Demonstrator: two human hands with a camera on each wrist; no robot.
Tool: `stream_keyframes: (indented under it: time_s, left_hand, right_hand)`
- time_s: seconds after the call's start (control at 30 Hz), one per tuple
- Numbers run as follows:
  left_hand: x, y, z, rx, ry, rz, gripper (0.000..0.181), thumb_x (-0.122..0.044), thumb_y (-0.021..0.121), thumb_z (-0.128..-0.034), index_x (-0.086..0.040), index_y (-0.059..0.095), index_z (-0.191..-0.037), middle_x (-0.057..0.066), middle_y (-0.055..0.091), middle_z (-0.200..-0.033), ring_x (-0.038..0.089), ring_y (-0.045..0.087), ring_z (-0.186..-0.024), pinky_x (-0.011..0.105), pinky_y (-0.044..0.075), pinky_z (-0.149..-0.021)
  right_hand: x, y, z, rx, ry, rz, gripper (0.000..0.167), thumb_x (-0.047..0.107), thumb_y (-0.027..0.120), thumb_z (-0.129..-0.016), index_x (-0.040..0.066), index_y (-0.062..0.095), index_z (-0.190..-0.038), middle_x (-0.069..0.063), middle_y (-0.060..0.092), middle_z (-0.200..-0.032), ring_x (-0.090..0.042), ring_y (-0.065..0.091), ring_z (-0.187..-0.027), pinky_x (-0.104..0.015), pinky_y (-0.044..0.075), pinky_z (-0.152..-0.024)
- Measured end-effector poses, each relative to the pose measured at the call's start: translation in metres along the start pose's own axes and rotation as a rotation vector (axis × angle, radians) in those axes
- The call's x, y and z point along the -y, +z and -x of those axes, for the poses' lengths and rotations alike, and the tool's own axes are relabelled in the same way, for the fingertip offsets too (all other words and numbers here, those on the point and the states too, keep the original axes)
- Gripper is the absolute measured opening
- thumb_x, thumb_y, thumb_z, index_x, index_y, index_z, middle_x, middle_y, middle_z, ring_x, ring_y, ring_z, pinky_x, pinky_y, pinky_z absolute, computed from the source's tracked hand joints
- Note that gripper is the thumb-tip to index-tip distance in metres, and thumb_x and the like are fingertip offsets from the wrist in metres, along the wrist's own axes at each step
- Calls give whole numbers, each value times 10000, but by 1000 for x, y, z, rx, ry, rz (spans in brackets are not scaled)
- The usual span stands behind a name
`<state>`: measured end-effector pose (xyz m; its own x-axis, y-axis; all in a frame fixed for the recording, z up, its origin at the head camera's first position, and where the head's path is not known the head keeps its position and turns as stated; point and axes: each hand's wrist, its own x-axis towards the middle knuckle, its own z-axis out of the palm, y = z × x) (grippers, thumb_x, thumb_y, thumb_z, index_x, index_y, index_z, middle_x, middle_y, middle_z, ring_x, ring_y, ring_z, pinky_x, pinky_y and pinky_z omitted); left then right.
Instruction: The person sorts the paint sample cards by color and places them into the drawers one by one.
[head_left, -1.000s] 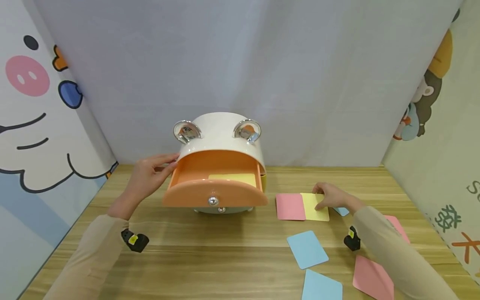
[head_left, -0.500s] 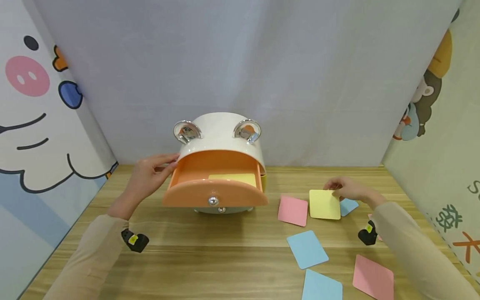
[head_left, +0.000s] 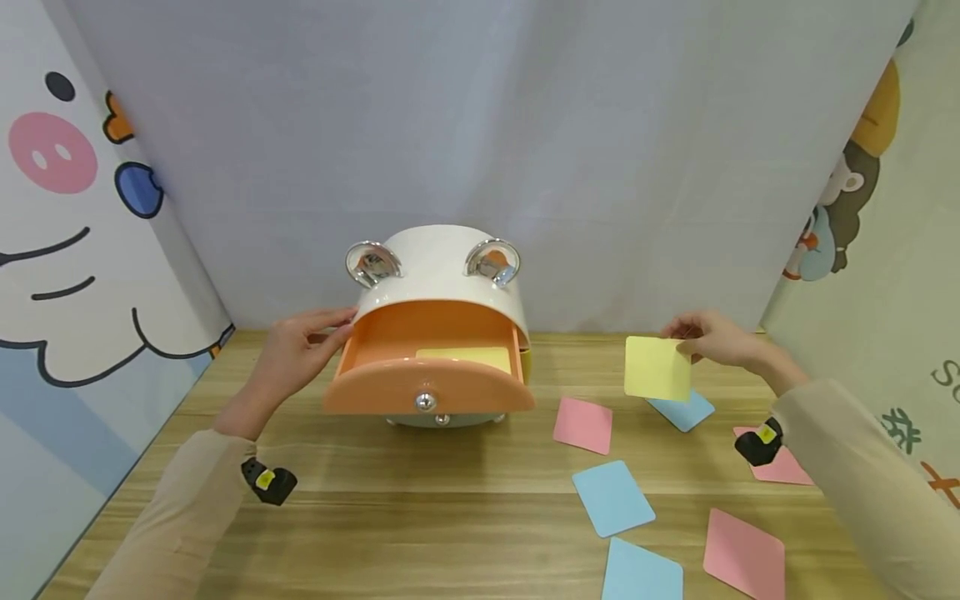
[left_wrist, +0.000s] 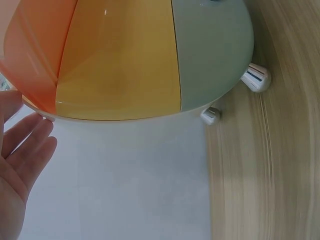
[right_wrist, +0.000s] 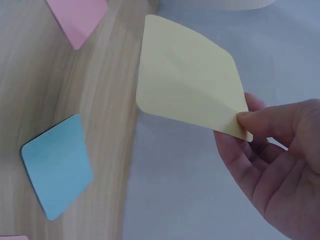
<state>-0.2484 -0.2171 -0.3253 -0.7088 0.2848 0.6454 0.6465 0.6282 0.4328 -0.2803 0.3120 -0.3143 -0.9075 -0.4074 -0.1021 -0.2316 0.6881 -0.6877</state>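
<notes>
My right hand point(head_left: 708, 337) pinches a square yellow card point(head_left: 657, 368) by one corner and holds it above the wooden table. In the right wrist view, the thumb lies over the corner of the card and the fingers are behind it. A white cabinet point(head_left: 438, 262) with two shiny ear shapes stands left of centre. Its orange top drawer point(head_left: 390, 389) is pulled out, and another yellow card point(head_left: 480, 357) lies inside. My left hand point(head_left: 294, 354) touches the cabinet's left side near that drawer, its fingers fairly straight in the left wrist view.
Beneath the held card lies a blue card point(head_left: 684, 409). A pink card point(head_left: 583, 425) and another blue card point(head_left: 613, 498) lie right of the cabinet, with several more cards towards the front right. A grey cloth backdrop point(head_left: 600, 167) rises behind the table point(head_left: 360, 517).
My right hand has picked the yellow card up off the table, away from the pink card, and raised it back and rightward. The pink card has turned slightly. My left hand stays put.
</notes>
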Motion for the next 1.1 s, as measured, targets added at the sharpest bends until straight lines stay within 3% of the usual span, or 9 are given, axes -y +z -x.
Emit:
stream_keyframes:
  time_s: [0.3, 0.63, 0.83, 1.03, 1.1]
  left_hand:
    - [0, 0, -1, 4, 3, 6, 248, -22, 636, -832, 28, 659, -1074, 179, 650, -1043, 277, 653, -852, 66, 495, -643]
    - [-1, 0, -1, 4, 0, 2, 252, -22, 635, -833, 31, 656, -1078, 182, 651, -1036, 274, 653, -850, 71, 497, -640]
    - [0, -1, -1, -2, -1, -7, 250, -25, 628, -840, 35, 652, -1081, 189, 651, -1028, 289, 652, -844, 269, 556, -621]
    - [-1, 0, -1, -4, -3, -19, 253, -35, 638, -833, 26, 657, -1079, 178, 653, -1033, 272, 653, -845, 62, 490, -640]
    - [-1, 0, -1, -4, -5, -20, 253, -35, 640, -832, 27, 658, -1077, 178, 653, -1034, 272, 654, -844, 55, 485, -642]
  right_hand:
    - [57, -10, 1, -19, -41, -7, 271, -22, 478, -894, -107, 521, -1148, -181, 553, -1002, -166, 556, -808, -287, 544, -683]
    - [122, -7, 3, -4, -118, -72, 283, 3, 494, -902, -58, 528, -1176, -178, 559, -1039, -163, 573, -846, -312, 549, -731]
    - [159, 8, -10, -48, -177, -103, 272, -30, 489, -888, -56, 553, -1151, -158, 579, -1016, -185, 571, -851, -304, 549, -720]
    - [191, 29, -28, -27, -232, -132, 286, -55, 467, -875, -51, 566, -1144, -159, 586, -1000, -221, 574, -841, -311, 552, -724]
    - [200, 39, -34, -7, -249, -141, 284, -60, 465, -876, -50, 568, -1140, -160, 584, -998, -226, 571, -836, -309, 556, -722]
